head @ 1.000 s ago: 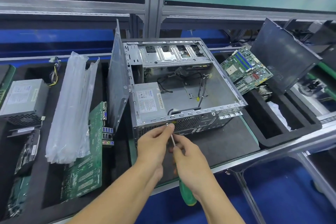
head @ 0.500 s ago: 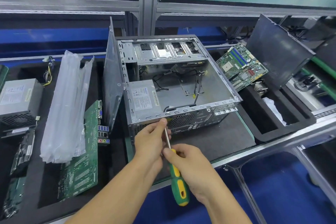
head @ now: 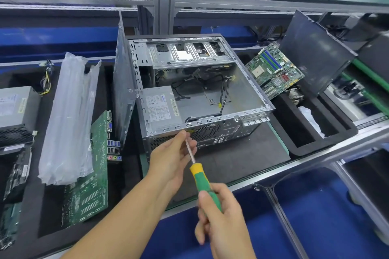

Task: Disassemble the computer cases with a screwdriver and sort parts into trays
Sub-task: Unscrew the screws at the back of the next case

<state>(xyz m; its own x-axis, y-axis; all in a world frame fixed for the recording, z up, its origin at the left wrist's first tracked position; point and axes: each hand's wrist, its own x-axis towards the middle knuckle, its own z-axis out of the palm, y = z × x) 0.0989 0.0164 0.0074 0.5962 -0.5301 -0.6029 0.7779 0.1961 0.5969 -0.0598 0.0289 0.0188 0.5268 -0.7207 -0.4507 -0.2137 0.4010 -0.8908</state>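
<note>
**While the right hand (head: 223, 216) grips the handle, the left hand (head: 170, 157) guides the screwdriver (head: 202, 181) at the computer case (head: 248, 90)**

Both hands are on the 1 tool. The right hand sits low, out past the front edge of the surface (head: 273, 174), with fingers and thumb wrapped round the green and yellow handle. The left hand is higher and half closed. Its thumb reaches up to the case's rear face, just under the top rim, and its curled fingers hold the thin metal shaft against the thumb. The tip is hidden behind that thumb, so I cannot tell whether it sits in a screw.

The case lies on its side on a dark mat (head: 231, 162) in the middle of the surface, open side up. A grey power supply (head: 161, 109) sits in its near left corner, and loose black cables trail across its floor. A metal side panel (head: 124, 90) stands upright against the case's left side.

To the left, a black tray (head: 42, 227) holds a green circuit board (head: 92, 174). A bundle of clear plastic bags (head: 69, 120) lies beside the board and partly over it. A 2nd power supply (head: 14, 109) sits at the far left. To the right, a motherboard (head: 273, 71) rests tilted on the rim of a black foam tray (head: 311, 147), with a dark panel (head: 315, 52) propped behind it.
</note>
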